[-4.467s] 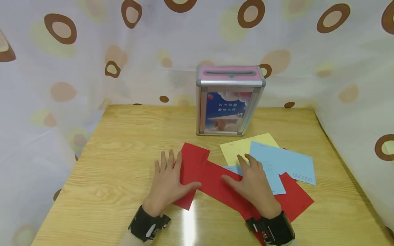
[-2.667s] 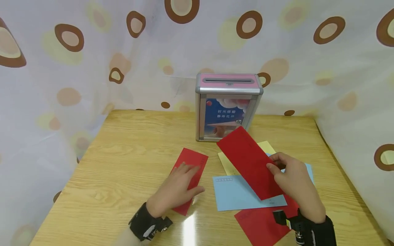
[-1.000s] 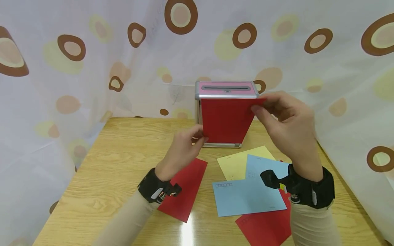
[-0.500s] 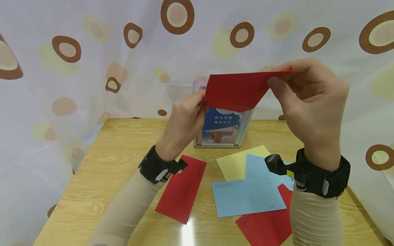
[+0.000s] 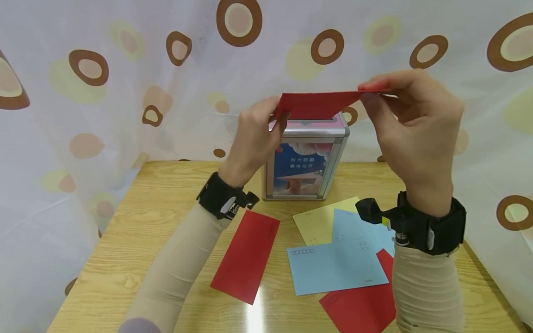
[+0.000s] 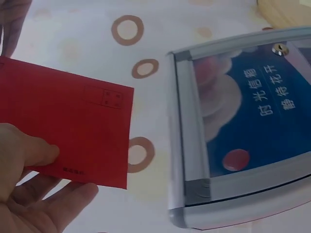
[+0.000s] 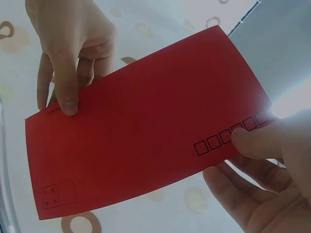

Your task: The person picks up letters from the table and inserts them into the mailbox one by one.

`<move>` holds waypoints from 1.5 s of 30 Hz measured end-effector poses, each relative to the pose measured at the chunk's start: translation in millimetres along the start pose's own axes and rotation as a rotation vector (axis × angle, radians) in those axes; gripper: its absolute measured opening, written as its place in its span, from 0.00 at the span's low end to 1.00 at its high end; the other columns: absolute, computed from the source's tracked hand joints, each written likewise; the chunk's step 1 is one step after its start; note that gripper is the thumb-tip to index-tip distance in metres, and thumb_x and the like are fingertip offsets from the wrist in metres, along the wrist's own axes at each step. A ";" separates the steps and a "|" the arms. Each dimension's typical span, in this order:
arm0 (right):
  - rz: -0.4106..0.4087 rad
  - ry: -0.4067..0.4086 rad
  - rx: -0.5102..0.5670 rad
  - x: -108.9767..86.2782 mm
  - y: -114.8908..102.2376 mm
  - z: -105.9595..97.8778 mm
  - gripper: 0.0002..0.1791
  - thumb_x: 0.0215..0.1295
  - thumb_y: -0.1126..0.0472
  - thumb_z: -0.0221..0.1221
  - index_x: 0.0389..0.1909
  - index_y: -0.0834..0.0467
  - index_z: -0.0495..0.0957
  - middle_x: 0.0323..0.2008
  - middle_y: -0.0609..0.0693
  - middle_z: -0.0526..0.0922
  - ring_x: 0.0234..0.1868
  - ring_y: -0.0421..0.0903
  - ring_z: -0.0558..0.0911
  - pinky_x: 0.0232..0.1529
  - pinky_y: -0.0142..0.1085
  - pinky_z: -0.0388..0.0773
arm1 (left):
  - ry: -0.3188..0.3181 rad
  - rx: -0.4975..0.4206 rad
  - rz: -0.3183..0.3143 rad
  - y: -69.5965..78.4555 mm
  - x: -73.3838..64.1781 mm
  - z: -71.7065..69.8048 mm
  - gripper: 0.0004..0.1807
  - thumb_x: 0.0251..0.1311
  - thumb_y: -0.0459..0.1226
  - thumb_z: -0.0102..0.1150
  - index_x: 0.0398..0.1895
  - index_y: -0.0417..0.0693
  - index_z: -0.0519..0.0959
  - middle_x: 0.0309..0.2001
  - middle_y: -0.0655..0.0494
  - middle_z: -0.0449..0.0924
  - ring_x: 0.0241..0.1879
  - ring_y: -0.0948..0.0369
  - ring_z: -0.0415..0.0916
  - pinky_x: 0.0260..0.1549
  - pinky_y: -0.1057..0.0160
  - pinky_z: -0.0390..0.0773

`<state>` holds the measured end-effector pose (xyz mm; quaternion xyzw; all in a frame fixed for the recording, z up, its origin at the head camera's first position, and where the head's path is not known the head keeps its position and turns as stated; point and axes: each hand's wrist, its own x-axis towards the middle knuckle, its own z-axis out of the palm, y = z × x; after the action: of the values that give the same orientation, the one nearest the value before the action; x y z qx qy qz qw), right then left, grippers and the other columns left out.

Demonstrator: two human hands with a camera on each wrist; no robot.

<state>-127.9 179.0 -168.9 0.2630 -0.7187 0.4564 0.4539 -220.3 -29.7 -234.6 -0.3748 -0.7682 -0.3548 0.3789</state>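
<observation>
A red envelope [image 5: 314, 104] is held up between both hands, tilted almost edge-on to the head view. My left hand [image 5: 258, 136] pinches its left end, thumb on one face and fingers behind. At the other end, my right hand [image 5: 420, 125] pinches it near the row of printed postcode boxes, which the right wrist view shows. Behind and below the envelope stands a letter box [image 5: 304, 162] with a silver frame and a pink top; the envelope overlaps most of its slot in the head view. In the left wrist view the envelope's stamp corner [image 6: 112, 98] points toward the box.
Another red envelope [image 5: 246, 256] lies on the wooden table [image 5: 166, 212] at the left. Right of it is a loose pile: a yellow envelope [image 5: 312, 222], overlapping blue envelopes [image 5: 333, 270] and red [image 5: 362, 310] underneath. Patterned cloth [image 5: 187, 106] hangs behind the table and along its sides.
The right hand took a red envelope from the pile and the left hand gripped its other end. Both raised it from in front of the box to its top, tipping it flatter.
</observation>
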 end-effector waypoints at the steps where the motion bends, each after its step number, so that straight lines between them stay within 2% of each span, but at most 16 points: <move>1: -0.005 -0.009 -0.002 0.4 2.3 0.7 0.07 0.59 0.72 0.63 0.37 0.72 0.82 0.35 0.52 0.85 0.37 0.47 0.83 0.48 0.34 0.82 | -0.001 -0.001 0.001 -3.4 0.9 2.3 0.08 0.65 0.30 0.57 0.44 0.36 0.80 0.41 0.45 0.85 0.44 0.58 0.81 0.46 0.61 0.83; 6: -0.015 -0.041 0.009 -1.4 14.4 6.9 0.05 0.58 0.75 0.62 0.35 0.72 0.81 0.34 0.54 0.85 0.36 0.44 0.83 0.48 0.35 0.82 | -0.006 -0.011 -0.029 -19.2 1.1 15.2 0.07 0.65 0.30 0.57 0.42 0.36 0.80 0.40 0.45 0.85 0.43 0.58 0.81 0.47 0.63 0.82; 11: 0.024 -0.044 -0.004 -4.7 24.1 13.2 0.04 0.57 0.76 0.62 0.34 0.71 0.82 0.34 0.48 0.84 0.36 0.42 0.83 0.48 0.34 0.82 | -0.012 -0.017 -0.062 -27.8 -1.5 23.3 0.06 0.65 0.30 0.57 0.41 0.36 0.80 0.39 0.46 0.85 0.43 0.58 0.82 0.44 0.64 0.83; 17: 0.029 -0.059 -0.056 -8.5 30.9 13.2 0.04 0.58 0.75 0.62 0.35 0.70 0.82 0.34 0.50 0.84 0.37 0.41 0.82 0.48 0.33 0.82 | -0.008 -0.021 -0.057 -32.1 -3.5 27.5 0.05 0.66 0.30 0.55 0.39 0.37 0.80 0.37 0.46 0.85 0.41 0.58 0.82 0.40 0.63 0.84; 21: 0.030 -0.062 -0.073 -11.2 33.7 13.0 0.05 0.58 0.74 0.63 0.35 0.68 0.82 0.34 0.51 0.84 0.37 0.41 0.83 0.48 0.33 0.82 | -0.020 -0.021 -0.064 -34.0 -4.5 28.7 0.06 0.67 0.31 0.55 0.39 0.37 0.80 0.37 0.46 0.85 0.41 0.58 0.82 0.41 0.64 0.84; 29: 0.056 -0.042 -0.077 -12.7 40.8 13.2 0.05 0.60 0.73 0.62 0.36 0.68 0.83 0.33 0.54 0.84 0.34 0.40 0.82 0.45 0.30 0.82 | -0.039 -0.098 -0.110 -33.7 -5.4 29.2 0.05 0.66 0.30 0.55 0.41 0.38 0.80 0.41 0.46 0.85 0.43 0.60 0.82 0.42 0.65 0.83; 34: 0.067 -0.037 -0.108 -11.8 40.7 13.0 0.05 0.61 0.72 0.62 0.36 0.69 0.82 0.33 0.54 0.84 0.34 0.39 0.82 0.45 0.29 0.82 | 0.000 -0.201 -0.123 -21.4 -2.3 21.0 0.07 0.65 0.31 0.57 0.43 0.39 0.80 0.43 0.48 0.85 0.48 0.62 0.80 0.48 0.65 0.81; 37: 0.069 -0.041 -0.124 -11.2 36.6 12.4 0.05 0.62 0.72 0.61 0.37 0.70 0.81 0.34 0.57 0.83 0.37 0.41 0.83 0.46 0.30 0.82 | 0.036 -0.259 -0.097 -7.2 2.7 10.3 0.07 0.64 0.31 0.59 0.44 0.38 0.80 0.42 0.48 0.85 0.47 0.62 0.81 0.48 0.66 0.81; 42: 0.129 -0.029 -0.110 -10.8 36.5 13.1 0.06 0.62 0.72 0.60 0.37 0.71 0.81 0.34 0.60 0.83 0.39 0.42 0.84 0.48 0.33 0.81 | 0.130 -0.303 0.013 19.2 12.8 -11.0 0.09 0.61 0.30 0.61 0.44 0.36 0.81 0.42 0.45 0.85 0.45 0.61 0.81 0.47 0.65 0.81; 45: 0.089 -0.043 -0.106 -10.1 44.7 12.6 0.06 0.62 0.71 0.60 0.38 0.70 0.81 0.35 0.58 0.83 0.40 0.43 0.84 0.48 0.33 0.82 | 0.195 -0.290 0.112 31.1 18.8 -21.2 0.08 0.61 0.29 0.62 0.43 0.34 0.81 0.40 0.43 0.85 0.42 0.60 0.81 0.45 0.65 0.82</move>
<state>-164.0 187.2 -198.7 0.2163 -0.7624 0.4316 0.4308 -195.5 -26.9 -200.8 -0.4316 -0.6465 -0.4748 0.4128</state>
